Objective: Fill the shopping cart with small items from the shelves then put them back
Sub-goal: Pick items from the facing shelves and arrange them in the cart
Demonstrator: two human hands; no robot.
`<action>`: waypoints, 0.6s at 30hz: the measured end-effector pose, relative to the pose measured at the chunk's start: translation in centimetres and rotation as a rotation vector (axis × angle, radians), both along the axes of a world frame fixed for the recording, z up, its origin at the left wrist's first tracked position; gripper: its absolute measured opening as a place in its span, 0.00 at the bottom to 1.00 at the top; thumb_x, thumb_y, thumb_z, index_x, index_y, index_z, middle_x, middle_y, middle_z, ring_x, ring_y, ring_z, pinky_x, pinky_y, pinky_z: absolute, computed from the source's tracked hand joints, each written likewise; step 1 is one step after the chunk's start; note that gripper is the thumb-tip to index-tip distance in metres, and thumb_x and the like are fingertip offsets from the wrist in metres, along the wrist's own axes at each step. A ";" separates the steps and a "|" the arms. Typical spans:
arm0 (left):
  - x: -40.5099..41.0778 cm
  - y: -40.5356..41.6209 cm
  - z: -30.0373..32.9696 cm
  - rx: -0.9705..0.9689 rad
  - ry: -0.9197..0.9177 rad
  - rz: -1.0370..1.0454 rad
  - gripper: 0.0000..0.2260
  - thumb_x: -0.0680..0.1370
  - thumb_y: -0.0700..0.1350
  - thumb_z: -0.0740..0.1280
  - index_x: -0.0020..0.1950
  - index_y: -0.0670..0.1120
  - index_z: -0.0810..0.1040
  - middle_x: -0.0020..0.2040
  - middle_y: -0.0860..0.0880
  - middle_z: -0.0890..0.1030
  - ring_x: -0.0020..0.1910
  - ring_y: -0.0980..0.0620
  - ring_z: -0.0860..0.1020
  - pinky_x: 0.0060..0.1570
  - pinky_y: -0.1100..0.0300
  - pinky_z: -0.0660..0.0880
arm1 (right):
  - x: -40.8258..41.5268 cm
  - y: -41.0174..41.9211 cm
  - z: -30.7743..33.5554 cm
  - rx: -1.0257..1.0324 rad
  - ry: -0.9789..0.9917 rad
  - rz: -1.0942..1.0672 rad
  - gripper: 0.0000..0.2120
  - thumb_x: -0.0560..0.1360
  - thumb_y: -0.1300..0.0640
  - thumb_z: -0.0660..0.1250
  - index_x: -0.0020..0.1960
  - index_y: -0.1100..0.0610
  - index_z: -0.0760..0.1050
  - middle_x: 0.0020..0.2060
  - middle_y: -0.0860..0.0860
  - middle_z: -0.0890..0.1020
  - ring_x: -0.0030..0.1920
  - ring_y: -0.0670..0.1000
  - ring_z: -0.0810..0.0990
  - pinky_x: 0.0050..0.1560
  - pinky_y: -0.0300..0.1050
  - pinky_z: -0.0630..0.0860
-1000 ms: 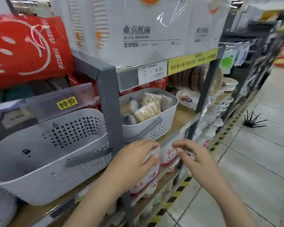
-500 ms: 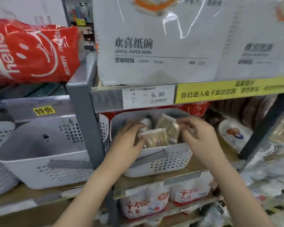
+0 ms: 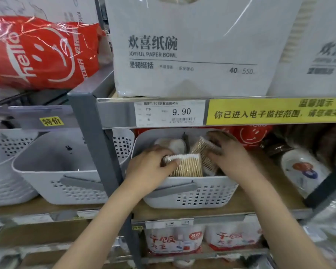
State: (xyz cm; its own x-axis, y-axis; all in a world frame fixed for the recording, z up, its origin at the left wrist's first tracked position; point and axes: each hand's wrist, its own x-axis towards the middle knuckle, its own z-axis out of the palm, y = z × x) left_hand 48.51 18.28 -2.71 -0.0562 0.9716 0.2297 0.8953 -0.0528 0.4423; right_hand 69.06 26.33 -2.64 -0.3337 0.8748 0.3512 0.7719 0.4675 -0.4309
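Both my hands are down in the white perforated basket (image 3: 188, 195) on the wooden shelf (image 3: 182, 210). My left hand (image 3: 149, 167) pinches the near pack of cotton swabs (image 3: 186, 166), thumb across its white-tipped top edge and fingers curled behind it. My right hand (image 3: 233, 154) curls over a second swab pack (image 3: 204, 150) that leans tilted just right of the first, the fingers wrapped round its upper end. Both packs sit inside the basket, touching each other; behind them lie some round pale pads (image 3: 171, 144), too blurred to name.

The shelf rail with its 9.90 price tag (image 3: 170, 113) and the yellow notice strip (image 3: 275, 111) hangs close above the basket's far rim, so my fingers work in shadow under it. A grey upright post (image 3: 97, 152) stands just left of the basket, between it and an empty grey basket (image 3: 66, 171) next door. Above sit a paper bowl pack (image 3: 192, 45) and a red bag (image 3: 39, 53). Right of the basket lies a wrapped stack of printed plates (image 3: 303, 169); on the shelf below are red-and-white packs (image 3: 175, 239).
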 end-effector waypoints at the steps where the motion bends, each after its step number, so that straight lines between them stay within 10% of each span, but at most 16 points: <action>1: 0.1 -0.2 0.0 0.012 0.016 0.004 0.14 0.77 0.61 0.61 0.58 0.59 0.77 0.54 0.57 0.80 0.52 0.54 0.77 0.40 0.61 0.68 | 0.0 0.0 0.0 0.007 0.022 -0.007 0.23 0.72 0.55 0.71 0.66 0.55 0.73 0.59 0.54 0.78 0.61 0.56 0.75 0.57 0.46 0.72; 12: -0.4 -0.6 -0.3 0.094 -0.305 -0.038 0.08 0.75 0.57 0.67 0.49 0.56 0.76 0.48 0.60 0.81 0.48 0.59 0.77 0.44 0.60 0.72 | 0.1 -0.1 0.0 0.003 0.028 0.008 0.08 0.73 0.53 0.70 0.49 0.52 0.73 0.34 0.44 0.73 0.31 0.42 0.71 0.29 0.37 0.62; 18: 0.8 -2.7 0.5 0.354 -0.799 -0.066 0.03 0.76 0.45 0.68 0.49 0.51 0.77 0.44 0.55 0.81 0.45 0.57 0.80 0.43 0.65 0.75 | 0.5 -1.5 1.1 0.036 0.472 -0.014 0.06 0.73 0.59 0.70 0.46 0.53 0.74 0.37 0.47 0.77 0.36 0.43 0.74 0.33 0.33 0.66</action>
